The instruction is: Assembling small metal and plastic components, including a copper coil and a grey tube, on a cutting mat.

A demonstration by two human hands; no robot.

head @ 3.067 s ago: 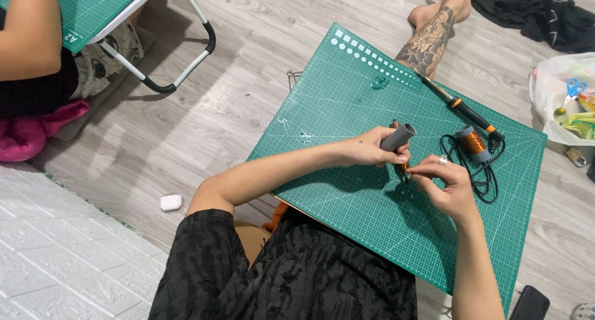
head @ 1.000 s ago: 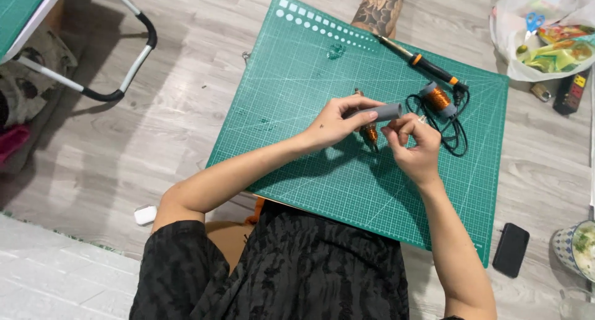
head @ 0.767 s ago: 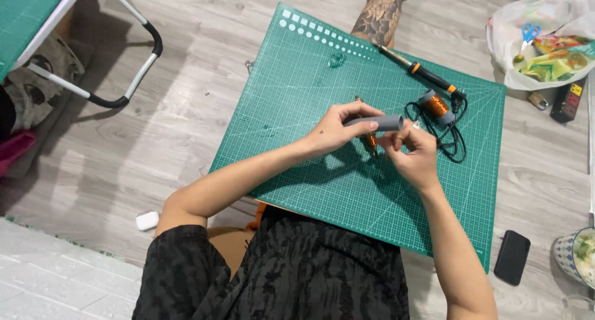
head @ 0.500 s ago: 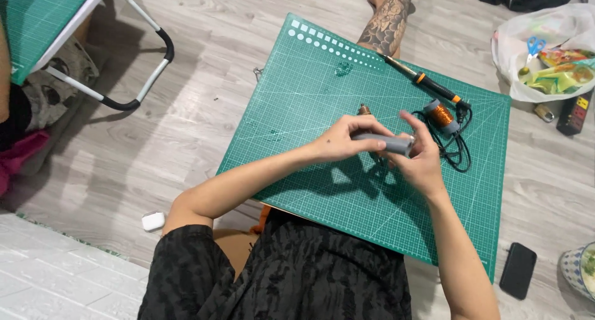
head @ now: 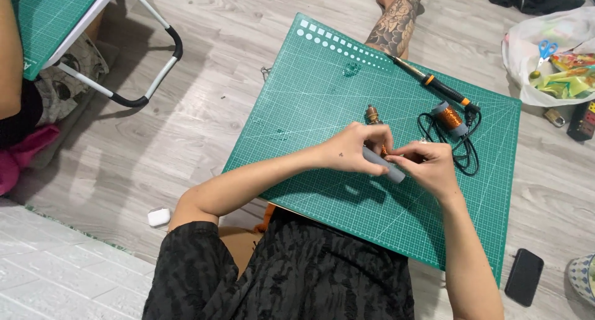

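Note:
My left hand (head: pixel 356 148) grips a grey cylinder (head: pixel 385 167) over the green cutting mat (head: pixel 310 103). My right hand (head: pixel 427 165) pinches its lower right end, with thin copper wire showing between the fingers. Just above my left hand a small brass-coloured part (head: pixel 372 114) stands on the mat. To the right lie a spool of copper wire (head: pixel 451 118), a black cable (head: pixel 466 153) and a soldering iron (head: pixel 434 81) with an orange and black handle.
A tattooed leg (head: pixel 396 22) of another person rests at the mat's far edge. A white bag (head: pixel 527 53) with scissors and scraps is at the right. A black phone (head: pixel 524 276) lies lower right, a white case (head: pixel 158 217) lower left, a folding table leg (head: pixel 149 78) upper left.
The view has shifted, so the mat sits lower and further right. Both hands stay together on the grey cylinder, which has tilted so that its free end points down to the right.

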